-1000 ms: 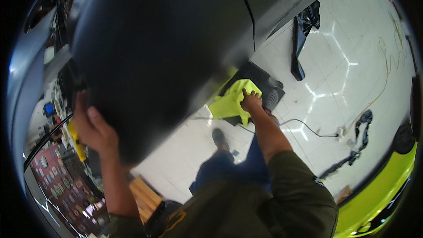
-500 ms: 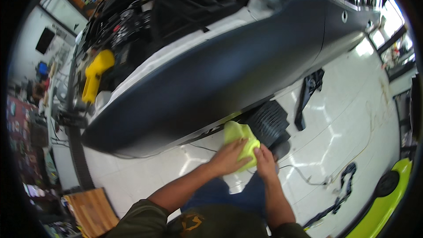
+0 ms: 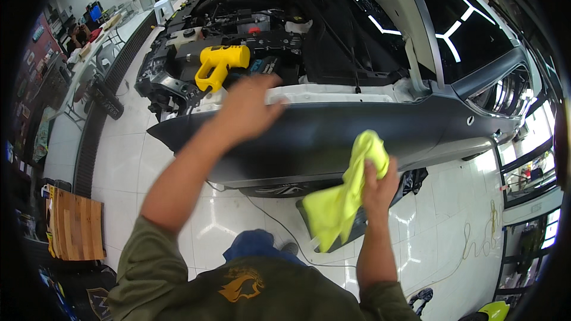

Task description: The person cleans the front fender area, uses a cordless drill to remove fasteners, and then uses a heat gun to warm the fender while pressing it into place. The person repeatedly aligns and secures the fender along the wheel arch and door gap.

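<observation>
My left hand (image 3: 250,110) is raised over the edge of a dark matte car fender (image 3: 321,137), its fingers stretched out and slightly blurred, holding nothing. Just beyond it, a yellow heat gun (image 3: 221,64) lies at the side of the engine bay. My right hand (image 3: 380,189) grips a bright yellow-green cloth (image 3: 342,202), bunched at the top and hanging down in front of the fender's right half. Whether the cloth touches the fender, I cannot tell.
The engine bay (image 3: 256,30) is uncovered beyond the fender. Under the fender, a dark box-like thing (image 3: 351,235) stands on the tiled floor, partly behind the cloth. A thin cable (image 3: 270,217) runs across the tiles. A wooden box (image 3: 76,223) stands at the left.
My hands have come apart: the left rose up and left toward the heat gun, the right lifted the cloth up and right. The view has tilted up to show more of the car.
</observation>
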`<state>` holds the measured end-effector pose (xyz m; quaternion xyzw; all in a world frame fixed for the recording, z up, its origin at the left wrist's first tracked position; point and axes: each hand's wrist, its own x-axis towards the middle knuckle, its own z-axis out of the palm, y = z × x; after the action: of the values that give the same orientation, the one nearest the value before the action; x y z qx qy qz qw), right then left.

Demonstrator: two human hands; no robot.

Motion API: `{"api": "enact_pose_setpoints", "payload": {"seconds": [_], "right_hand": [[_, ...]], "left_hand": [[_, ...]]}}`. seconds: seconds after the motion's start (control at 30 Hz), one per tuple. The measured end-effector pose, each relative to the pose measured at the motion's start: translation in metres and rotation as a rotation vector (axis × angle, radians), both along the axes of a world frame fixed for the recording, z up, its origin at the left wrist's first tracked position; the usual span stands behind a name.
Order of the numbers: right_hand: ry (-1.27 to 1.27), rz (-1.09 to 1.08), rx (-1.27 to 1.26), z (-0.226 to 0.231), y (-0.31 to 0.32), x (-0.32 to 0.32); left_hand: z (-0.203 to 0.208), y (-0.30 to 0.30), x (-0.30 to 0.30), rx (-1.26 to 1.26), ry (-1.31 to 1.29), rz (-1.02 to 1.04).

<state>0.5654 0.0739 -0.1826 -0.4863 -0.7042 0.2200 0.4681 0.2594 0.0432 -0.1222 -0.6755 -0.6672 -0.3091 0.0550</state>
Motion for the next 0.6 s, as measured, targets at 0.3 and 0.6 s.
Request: {"api": "enact_pose_setpoints", "payload": {"seconds": [0.3, 0.6], "right_hand": [[-0.816, 0.327, 0.297, 0.035, 0.113, -0.136], [-0.843, 0.205, -0.056, 0.049, 0.095, -0.165]], "left_hand": [[-0.06, 0.096, -0.175, -0.601, 0.081, 0.369], [-0.046, 0.005, -0.229, -0.2, -0.79, 0.053]]}}
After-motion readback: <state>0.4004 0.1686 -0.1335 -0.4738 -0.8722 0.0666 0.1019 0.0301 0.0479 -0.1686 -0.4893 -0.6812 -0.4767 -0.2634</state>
